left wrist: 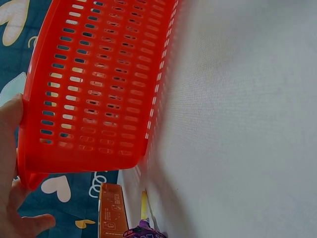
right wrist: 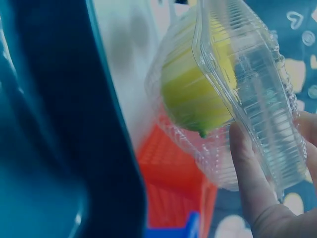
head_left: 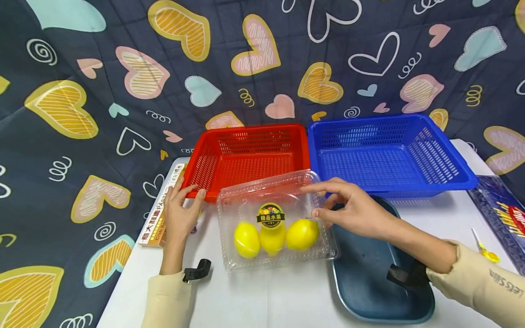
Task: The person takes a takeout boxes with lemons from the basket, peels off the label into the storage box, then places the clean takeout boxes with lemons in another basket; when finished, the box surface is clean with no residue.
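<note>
- Nearest the camera, beige sleeves (head_left: 168,298) are lying over the near side of the white table (head_left: 229,300).
- Blue basket (head_left: 381,187) is standing along the table's far edge, right of the red basket (head_left: 254,193).
- Dark teal tub (head_left: 369,278) is crowding the table's near right; open room is lying nearer and leftward.
- Clear plastic box (head_left: 246,207) is tilting at mid-table, between red basket and tub; contact beneath is unclear. It is looking light, springy, slippery and crackable; opposite edges of its ribbed rim seem safest to hold.
- Right hand (head_left: 348,205) is pinching the box's right side near its far corner.
- Left hand (head_left: 180,214) is touching the red basket's near left corner, fingers loosely spread, thumb free.
- Three lemons (head_left: 272,238) are resting toward the box's near edge, probably prone to rolling.
</note>
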### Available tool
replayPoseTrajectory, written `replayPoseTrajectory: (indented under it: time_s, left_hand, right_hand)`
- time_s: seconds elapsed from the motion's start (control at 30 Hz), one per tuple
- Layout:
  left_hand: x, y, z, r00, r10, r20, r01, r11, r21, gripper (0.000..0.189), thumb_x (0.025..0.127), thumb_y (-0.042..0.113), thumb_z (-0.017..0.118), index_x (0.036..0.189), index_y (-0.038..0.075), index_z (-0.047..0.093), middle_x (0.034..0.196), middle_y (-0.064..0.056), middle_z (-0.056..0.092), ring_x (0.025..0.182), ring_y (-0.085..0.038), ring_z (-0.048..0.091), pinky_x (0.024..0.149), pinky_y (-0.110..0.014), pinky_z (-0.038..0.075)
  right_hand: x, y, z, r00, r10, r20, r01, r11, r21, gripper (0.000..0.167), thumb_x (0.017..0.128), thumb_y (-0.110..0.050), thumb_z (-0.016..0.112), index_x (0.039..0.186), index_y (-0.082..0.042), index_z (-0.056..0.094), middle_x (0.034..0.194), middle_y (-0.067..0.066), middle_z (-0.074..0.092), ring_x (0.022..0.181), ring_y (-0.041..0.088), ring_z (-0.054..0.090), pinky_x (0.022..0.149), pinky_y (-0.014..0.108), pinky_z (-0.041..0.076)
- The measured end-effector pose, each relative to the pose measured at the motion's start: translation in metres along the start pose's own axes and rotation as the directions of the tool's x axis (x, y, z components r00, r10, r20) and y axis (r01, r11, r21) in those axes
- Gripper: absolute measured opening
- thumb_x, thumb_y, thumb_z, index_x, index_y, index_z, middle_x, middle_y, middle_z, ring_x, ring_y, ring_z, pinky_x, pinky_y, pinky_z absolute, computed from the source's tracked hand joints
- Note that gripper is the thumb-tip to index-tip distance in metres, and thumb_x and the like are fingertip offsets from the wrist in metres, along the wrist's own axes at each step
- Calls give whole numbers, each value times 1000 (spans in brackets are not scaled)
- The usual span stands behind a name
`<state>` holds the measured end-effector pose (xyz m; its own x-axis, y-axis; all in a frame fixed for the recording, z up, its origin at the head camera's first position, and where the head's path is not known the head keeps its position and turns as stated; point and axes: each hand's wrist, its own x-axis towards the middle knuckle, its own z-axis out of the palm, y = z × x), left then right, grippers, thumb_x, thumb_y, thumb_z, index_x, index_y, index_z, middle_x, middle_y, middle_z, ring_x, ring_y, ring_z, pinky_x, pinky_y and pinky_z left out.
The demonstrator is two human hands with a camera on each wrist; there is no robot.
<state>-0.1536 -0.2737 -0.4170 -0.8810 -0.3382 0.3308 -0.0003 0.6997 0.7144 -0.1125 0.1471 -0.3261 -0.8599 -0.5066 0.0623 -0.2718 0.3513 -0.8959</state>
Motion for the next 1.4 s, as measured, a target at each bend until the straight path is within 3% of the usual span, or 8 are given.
replayPoseTrajectory:
  time_s: [0.13,0.33,0.47,0.67,0.87,0.97,1.17,1.4]
  left_hand:
    - [1,0,-1,1000,3,-5,-3,1000,-2,42,92,42,72,121,12,75,159,-7,46,153,-42,27,124,-66,16]
    - [1,0,-1,1000,-2,2,2,1000,-4,42,91,41,73,121,12,75,160,-7,46,154,-42,27,124,-66,16]
    - [1,0,-1,1000,-8,9,8,1000,-4,42,92,42,72,122,13,74,160,-5,46,154,-40,26,124,-67,15]
    - [1,-1,0,1000,-13,6,13,1000,-7,42,91,43,72,122,15,75,160,-3,46,154,-39,27,124,-67,14]
    - [2,-1,0,1000,-15,8,15,1000,-5,42,91,43,72,122,15,75,160,-3,46,154,-39,26,124,-68,14]
    - [3,-1,0,1000,-15,11,16,1000,-4,42,91,43,72,122,14,75,160,-3,46,155,-38,26,123,-68,14]
    - [2,0,0,1000,-21,19,21,1000,2,42,92,44,71,123,15,74,161,-2,45,155,-36,25,124,-67,14]
    - [3,0,0,1000,-14,14,14,1000,0,43,91,43,72,122,14,74,160,-3,45,154,-38,27,125,-65,14]
  right_hand:
    - [-1,6,11,999,1,39,-2,1000,14,48,92,-14,76,137,-23,65,120,18,56,72,18,70,59,30,57]
    - [-2,17,23,996,-28,89,24,999,46,46,92,-13,76,136,-13,65,131,22,55,72,17,68,60,33,60]
    - [-1,23,27,994,-13,110,6,998,70,46,92,-13,75,136,-10,64,130,25,53,68,17,66,59,33,60]
    - [5,29,26,987,55,150,-67,995,79,48,91,-16,77,137,-9,63,124,26,57,66,19,65,61,33,61]
    - [10,33,17,963,91,255,-107,993,50,56,88,-19,80,141,-13,61,128,24,59,77,20,68,67,30,60]
    - [11,36,15,955,99,281,-107,994,10,60,85,-19,83,142,-17,61,125,21,59,75,18,66,63,27,57]
    - [11,42,16,965,77,249,-61,996,-70,63,81,-24,86,139,-19,63,117,17,66,57,13,51,48,24,45]
    - [11,49,21,978,67,199,-51,995,-85,61,81,-25,87,137,-18,65,113,15,70,60,14,51,52,24,44]
